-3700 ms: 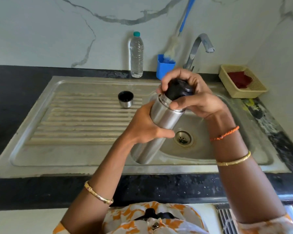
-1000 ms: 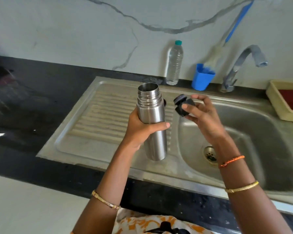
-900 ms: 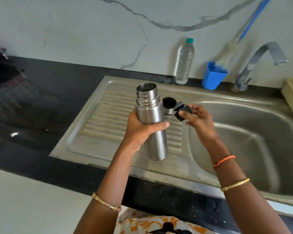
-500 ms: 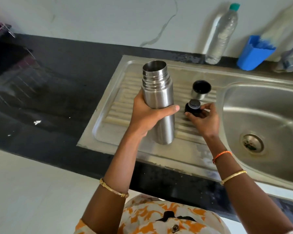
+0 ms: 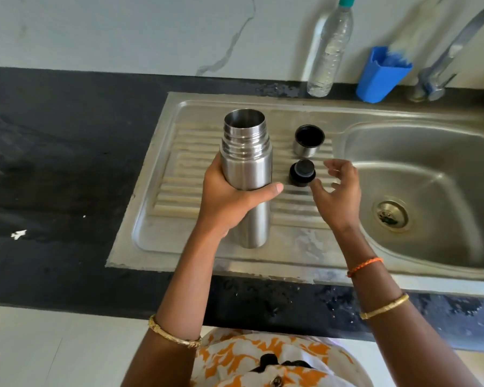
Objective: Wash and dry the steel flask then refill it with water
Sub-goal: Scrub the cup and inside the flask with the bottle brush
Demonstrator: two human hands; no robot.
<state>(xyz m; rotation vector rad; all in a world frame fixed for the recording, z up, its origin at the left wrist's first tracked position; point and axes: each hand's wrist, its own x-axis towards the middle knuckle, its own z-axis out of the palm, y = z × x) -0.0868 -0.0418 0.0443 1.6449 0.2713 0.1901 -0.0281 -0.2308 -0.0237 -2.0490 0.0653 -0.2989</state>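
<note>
While only the head view is on offer, every line below is read from it.

Head view, flask: the steel flask (image 5: 246,174) is upright and open-mouthed, held above the ribbed drainboard (image 5: 179,174) of the sink (image 5: 430,169), with its base over the flat front part.
Head view, left hand: the left hand (image 5: 227,199) is wrapped round the flask's middle, thumb across the front.
Head view, right hand: the right hand (image 5: 337,191) is spread with relaxed fingers and holds nothing; it hovers just beside the black stopper (image 5: 302,173).
Head view, loose parts: the stopper sits on the drainboard, and the cup lid (image 5: 309,141) stands just behind it, mouth up.
Head view, surroundings: a plastic bottle (image 5: 329,48), a blue holder (image 5: 382,76) and the tap (image 5: 456,48) stand along the back of the black tabletop (image 5: 67,152).
Handling, stiffness: rigid steel, so a firm squeeze should not dent it.
Handling, weight: probably light if empty; I cannot tell whether water is inside.
Handling, slip: the smooth polished wall will likely turn slick once wet or soapy.
Handling, where to hold: mid-body as now, or just under the threaded neck where the ridges give purchase.
</note>
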